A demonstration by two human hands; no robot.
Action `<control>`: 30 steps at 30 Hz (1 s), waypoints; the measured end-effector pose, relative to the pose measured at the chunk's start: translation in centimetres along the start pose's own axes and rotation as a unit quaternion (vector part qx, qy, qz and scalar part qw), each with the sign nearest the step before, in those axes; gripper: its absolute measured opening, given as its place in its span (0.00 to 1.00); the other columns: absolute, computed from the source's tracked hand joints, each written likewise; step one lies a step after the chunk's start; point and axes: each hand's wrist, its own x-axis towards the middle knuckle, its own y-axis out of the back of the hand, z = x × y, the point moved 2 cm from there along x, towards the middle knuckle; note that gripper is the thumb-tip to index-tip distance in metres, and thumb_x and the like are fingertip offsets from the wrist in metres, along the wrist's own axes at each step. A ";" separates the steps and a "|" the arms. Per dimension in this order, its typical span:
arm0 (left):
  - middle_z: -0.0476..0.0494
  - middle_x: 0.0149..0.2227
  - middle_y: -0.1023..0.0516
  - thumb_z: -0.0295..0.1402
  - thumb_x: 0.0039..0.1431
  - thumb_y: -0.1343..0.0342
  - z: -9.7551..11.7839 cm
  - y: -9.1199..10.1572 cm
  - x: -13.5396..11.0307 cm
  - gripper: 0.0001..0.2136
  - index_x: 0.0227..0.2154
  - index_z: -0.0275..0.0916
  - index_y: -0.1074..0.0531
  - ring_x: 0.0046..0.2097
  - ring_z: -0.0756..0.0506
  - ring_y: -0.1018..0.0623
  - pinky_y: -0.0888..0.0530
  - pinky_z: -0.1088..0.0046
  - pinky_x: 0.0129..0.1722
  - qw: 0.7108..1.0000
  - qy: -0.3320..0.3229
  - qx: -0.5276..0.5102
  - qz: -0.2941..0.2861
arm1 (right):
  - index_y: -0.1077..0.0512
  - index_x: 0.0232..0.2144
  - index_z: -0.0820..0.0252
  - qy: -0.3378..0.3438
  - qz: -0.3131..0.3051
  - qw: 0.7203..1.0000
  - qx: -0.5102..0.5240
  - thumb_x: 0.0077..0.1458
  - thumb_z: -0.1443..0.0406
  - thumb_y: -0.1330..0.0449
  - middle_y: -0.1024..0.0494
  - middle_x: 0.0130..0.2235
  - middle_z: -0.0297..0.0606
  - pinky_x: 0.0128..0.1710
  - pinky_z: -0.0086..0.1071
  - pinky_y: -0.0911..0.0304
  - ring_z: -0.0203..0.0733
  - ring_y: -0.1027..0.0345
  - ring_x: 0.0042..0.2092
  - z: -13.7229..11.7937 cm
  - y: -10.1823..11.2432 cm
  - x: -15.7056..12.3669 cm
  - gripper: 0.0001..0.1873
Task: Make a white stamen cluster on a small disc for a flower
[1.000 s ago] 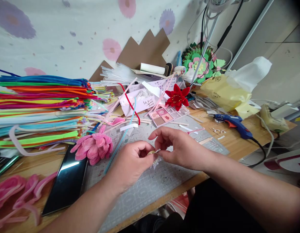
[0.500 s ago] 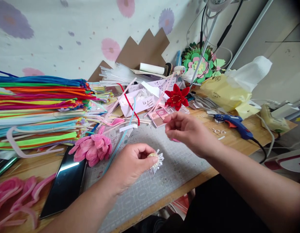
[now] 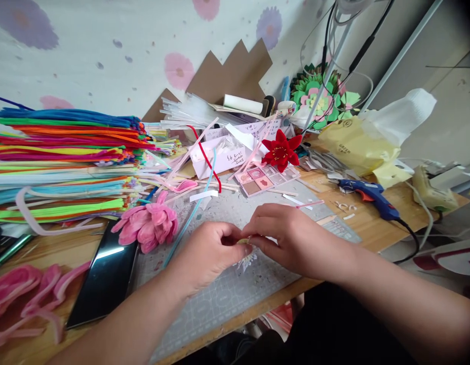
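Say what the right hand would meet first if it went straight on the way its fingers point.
The right hand points at the left hand, so probably that, or the small fringed piece at its fingertips; overlapping fingers leave depth unclear.

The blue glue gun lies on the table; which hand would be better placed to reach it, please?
Probably the right hand: it is nearer the blue glue gun, while the left hand, farther away, pinches the pale fringed piece.

I see on my feed a bare left hand (image 3: 210,256), a bare right hand (image 3: 290,237), uncovered forearms (image 3: 144,309), black clothing (image 3: 334,324) at bottom, right of centre.
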 end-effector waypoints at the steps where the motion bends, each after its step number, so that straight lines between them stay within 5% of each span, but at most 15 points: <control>1: 0.50 0.24 0.27 0.36 0.50 0.40 0.1 0.0 0.0 0.07 0.26 0.37 0.23 0.28 0.48 0.32 0.38 0.72 0.28 1.000 -0.002 0.004 0.006 | 0.24 0.34 0.65 0.000 -0.007 1.000 -0.029 0.60 0.72 0.46 0.25 0.33 0.43 0.35 0.34 0.40 0.42 0.33 0.36 -0.2 -0.2 0.1 0.10; 6: 0.51 0.22 0.29 0.35 0.49 0.41 0.2 -0.3 -0.1 0.06 0.23 0.38 0.25 0.26 0.49 0.33 0.39 0.73 0.26 1.000 -0.012 0.005 0.016 | 0.29 0.29 0.64 -0.034 0.004 0.997 -0.068 0.56 0.73 0.47 0.28 0.31 0.42 0.32 0.34 0.43 0.41 0.38 0.32 -0.3 -0.6 0.7 0.08; 16: 0.48 0.26 0.26 0.38 0.51 0.40 -0.8 0.3 0.4 0.09 0.28 0.37 0.23 0.29 0.48 0.31 0.38 0.71 0.29 0.999 -0.012 -0.051 -0.002 | 0.34 0.28 0.58 -0.183 0.241 0.947 0.110 0.57 0.67 0.45 0.32 0.26 0.32 0.28 0.32 0.46 0.36 0.41 0.28 4.8 3.8 -1.6 0.05; 19: 0.48 0.28 0.25 0.37 0.51 0.39 -0.8 0.3 0.5 0.08 0.29 0.36 0.23 0.30 0.49 0.31 0.37 0.71 0.31 0.997 -0.004 -0.079 -0.002 | 0.33 0.29 0.57 -0.198 0.312 0.907 0.202 0.56 0.68 0.43 0.31 0.26 0.33 0.29 0.33 0.44 0.37 0.40 0.28 5.8 5.1 -2.9 0.04; 25: 0.52 0.27 0.28 0.34 0.50 0.37 -0.7 0.5 0.5 0.07 0.27 0.36 0.25 0.30 0.52 0.33 0.38 0.73 0.32 0.990 -0.004 -0.142 -0.019 | 0.30 0.25 0.52 -0.178 0.498 0.783 0.326 0.58 0.67 0.40 0.32 0.27 0.35 0.31 0.37 0.46 0.39 0.40 0.28 7.8 8.6 -6.8 0.09; 30: 0.52 0.26 0.29 0.34 0.47 0.35 -0.8 0.4 0.6 0.08 0.27 0.36 0.26 0.29 0.52 0.31 0.34 0.73 0.32 0.969 0.017 -0.244 -0.015 | 0.29 0.24 0.48 -0.164 0.548 0.760 0.308 0.56 0.66 0.37 0.32 0.28 0.34 0.31 0.37 0.45 0.43 0.39 0.30 8.9 10.0 -9.6 0.10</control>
